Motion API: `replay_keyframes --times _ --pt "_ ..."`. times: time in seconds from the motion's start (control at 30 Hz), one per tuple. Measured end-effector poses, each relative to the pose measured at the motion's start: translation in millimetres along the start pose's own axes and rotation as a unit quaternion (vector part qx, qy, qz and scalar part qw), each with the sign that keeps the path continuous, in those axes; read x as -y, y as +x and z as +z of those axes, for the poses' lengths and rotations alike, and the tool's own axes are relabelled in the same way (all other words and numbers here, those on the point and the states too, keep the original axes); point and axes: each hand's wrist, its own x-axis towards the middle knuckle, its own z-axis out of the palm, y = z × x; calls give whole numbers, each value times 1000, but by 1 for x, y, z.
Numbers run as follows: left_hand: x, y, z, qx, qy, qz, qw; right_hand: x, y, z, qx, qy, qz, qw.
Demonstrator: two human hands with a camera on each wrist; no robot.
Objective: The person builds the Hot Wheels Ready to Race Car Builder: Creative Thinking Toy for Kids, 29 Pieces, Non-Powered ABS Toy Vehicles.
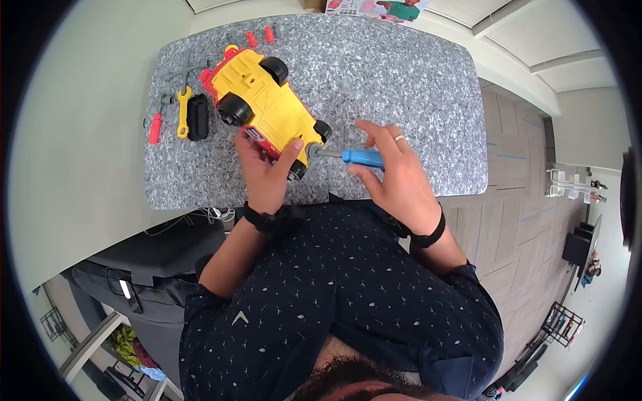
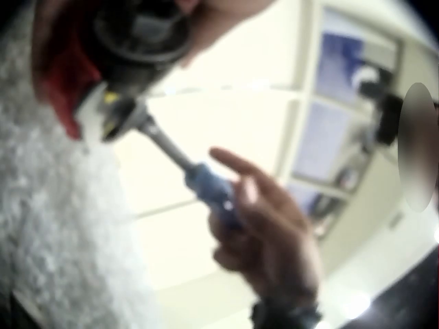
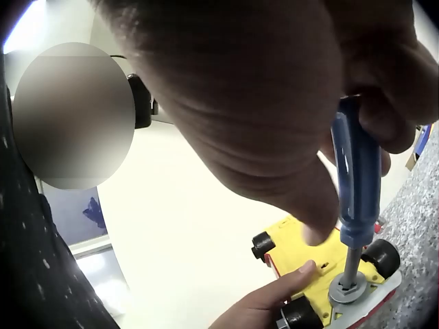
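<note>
A toy car [image 1: 271,100] with a yellow underside, red body and black wheels is tipped underside up over the speckled table. My left hand [image 1: 266,175] grips it near one end, thumb on the yellow base. My right hand [image 1: 406,175] holds the blue handle of a toy screwdriver [image 1: 363,158], index finger stretched out past the handle and other fingers curled at it. The grey shaft meets a round grey bolt head [image 3: 348,288] at the car's end, between two wheels. In the right wrist view, the palm hides part of the handle.
On the table's left lie a yellow wrench [image 1: 182,112], a black tray-like part [image 1: 198,117] and a red-handled screwdriver [image 1: 155,128]. Beyond the car stand red pegs [image 1: 251,39]. A printed box [image 1: 374,8] sits past the far edge.
</note>
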Motion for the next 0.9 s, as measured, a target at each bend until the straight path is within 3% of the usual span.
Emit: replay_keyframes --times 0.13,0.2,0.27,0.33,0.4,0.47,0.53,0.63,0.73,0.83,0.9 --pt "0 1 1 -2 1 0 1000 -1 2 1 66 1 114 991" --pt "1 1 0 -2 -3 4 1000 1 1 3 -6 -21 -4 1000" --pt "-1 2 0 -3 0 7 1000 -1 1 5 -7 -22 -16 1000" --pt "0 1 0 -1 1 4 1000 -9 -1 6 61 -6 78 995" --pt "1 2 -2 -1 0 0 1000 -5 0 7 -8 -20 -30 999" --pt "2 3 -2 0 -5 6 1000 -4 1 7 -2 -17 -33 999" --pt "2 2 -2 -1 -5 7 1000 -7 -1 5 76 -1 72 994" --pt "-1 3 0 -4 -3 6 1000 -2 1 6 -10 -35 -49 998" --pt "0 3 -1 -1 -4 3 1000 -5 -2 5 43 5 38 998" --pt "0 4 -2 5 -4 5 1000 -3 1 6 3 -19 -37 999" --pt "1 4 -2 3 -11 10 1000 -4 -1 8 18 -26 -22 999"
